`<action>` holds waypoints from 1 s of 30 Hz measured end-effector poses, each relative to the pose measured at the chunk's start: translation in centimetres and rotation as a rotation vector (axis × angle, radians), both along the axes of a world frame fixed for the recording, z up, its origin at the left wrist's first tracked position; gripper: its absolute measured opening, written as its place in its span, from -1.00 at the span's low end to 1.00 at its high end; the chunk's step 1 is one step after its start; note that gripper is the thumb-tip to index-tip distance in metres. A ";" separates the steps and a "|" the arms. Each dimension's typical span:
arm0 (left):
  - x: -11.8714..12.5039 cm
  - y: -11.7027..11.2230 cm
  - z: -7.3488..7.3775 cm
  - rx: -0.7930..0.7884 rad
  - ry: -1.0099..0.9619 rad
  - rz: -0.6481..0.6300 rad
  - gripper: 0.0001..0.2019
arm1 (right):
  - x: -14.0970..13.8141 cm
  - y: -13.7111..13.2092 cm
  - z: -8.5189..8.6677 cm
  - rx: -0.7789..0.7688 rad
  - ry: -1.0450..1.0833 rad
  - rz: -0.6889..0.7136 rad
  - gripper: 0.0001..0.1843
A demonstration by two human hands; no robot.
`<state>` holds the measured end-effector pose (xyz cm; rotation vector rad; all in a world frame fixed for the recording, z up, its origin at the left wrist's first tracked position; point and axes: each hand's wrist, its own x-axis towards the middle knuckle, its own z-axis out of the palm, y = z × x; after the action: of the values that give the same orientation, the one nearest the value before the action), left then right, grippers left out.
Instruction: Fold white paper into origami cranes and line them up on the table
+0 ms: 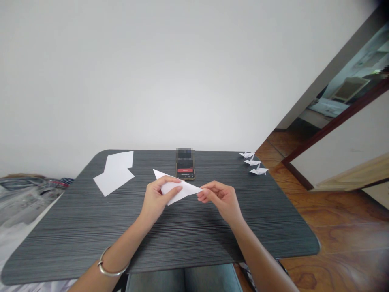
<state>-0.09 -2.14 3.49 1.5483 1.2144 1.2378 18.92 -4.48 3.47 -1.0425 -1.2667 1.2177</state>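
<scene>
A folded sheet of white paper (187,190), roughly triangular, is held above the dark table between both hands. My left hand (159,192) grips its wide part, thumb on top and fingers behind. At the paper's narrow right tip, my right hand (220,196) pinches the point between thumb and fingers. Just behind the paper lies a phone (185,164) with a lit screen. Part of the folded sheet is hidden under my left fingers.
Overlapping white paper sheets (117,174) lie at the table's left. Three folded paper cranes (258,170) stand along the right edge of the dark table (121,239). A white wall (182,81) rises behind; plastic-wrapped items (27,202) sit beyond the left edge.
</scene>
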 end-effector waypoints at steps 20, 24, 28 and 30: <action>0.2 0.0 0.9 0.054 0.097 -0.032 -0.90 | 0.1 0.5 -0.6 -0.080 -0.099 0.039 -0.75; 0.0 0.3 0.4 0.010 0.044 0.002 -0.89 | 0.3 0.4 -0.6 -0.055 -0.090 0.042 -0.73; -0.1 0.4 0.0 -0.170 -0.198 0.010 -0.83 | 0.5 0.4 -0.3 -0.053 -0.061 0.004 -0.73; -0.1 0.4 0.1 -0.315 -0.372 -0.030 -0.77 | 0.5 0.3 -0.2 -0.044 -0.046 -0.010 -0.74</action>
<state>-0.23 -1.71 3.57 1.0493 1.0757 1.1844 19.47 -4.16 3.30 -1.1130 -1.2730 1.2251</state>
